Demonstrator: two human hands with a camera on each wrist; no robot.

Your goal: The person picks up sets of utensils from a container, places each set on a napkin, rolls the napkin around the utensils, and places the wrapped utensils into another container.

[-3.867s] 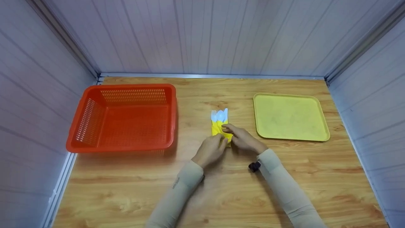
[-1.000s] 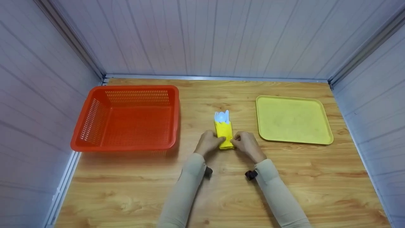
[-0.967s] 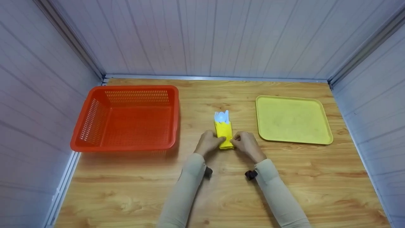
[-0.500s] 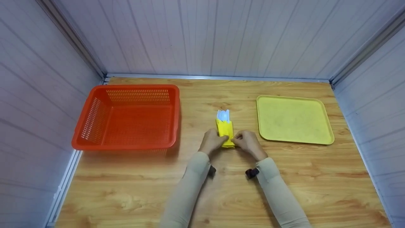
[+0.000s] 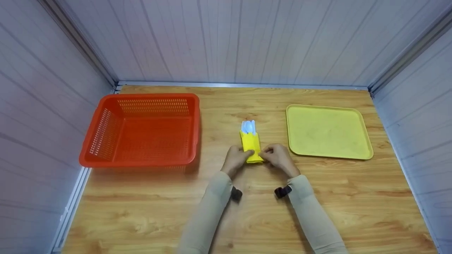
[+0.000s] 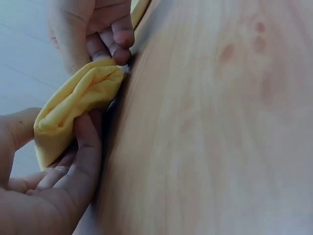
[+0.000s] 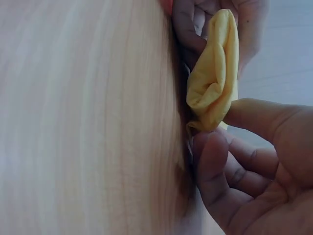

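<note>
A folded yellow napkin lies wrapped around white cutlery in the middle of the table. The tops of a fork, a spoon and a knife stick out at its far end; the rest of them is hidden in the cloth. My left hand grips the napkin's left side, thumb on top and fingers beneath, as the left wrist view confirms. At the lower right edge, my right hand pinches the cloth between thumb and fingers. Folded layers of the napkin's near end show in the right wrist view.
An orange-red plastic basket with slotted sides stands on the left. To the right lies a shallow yellow tray. Pale panel walls enclose the wooden table at the back and both sides.
Since the oldest frame, the napkin's wrinkled front has become flat and smooth, covering more of the cutlery. My right hand has moved off its front to the right edge, my left to the left side.
</note>
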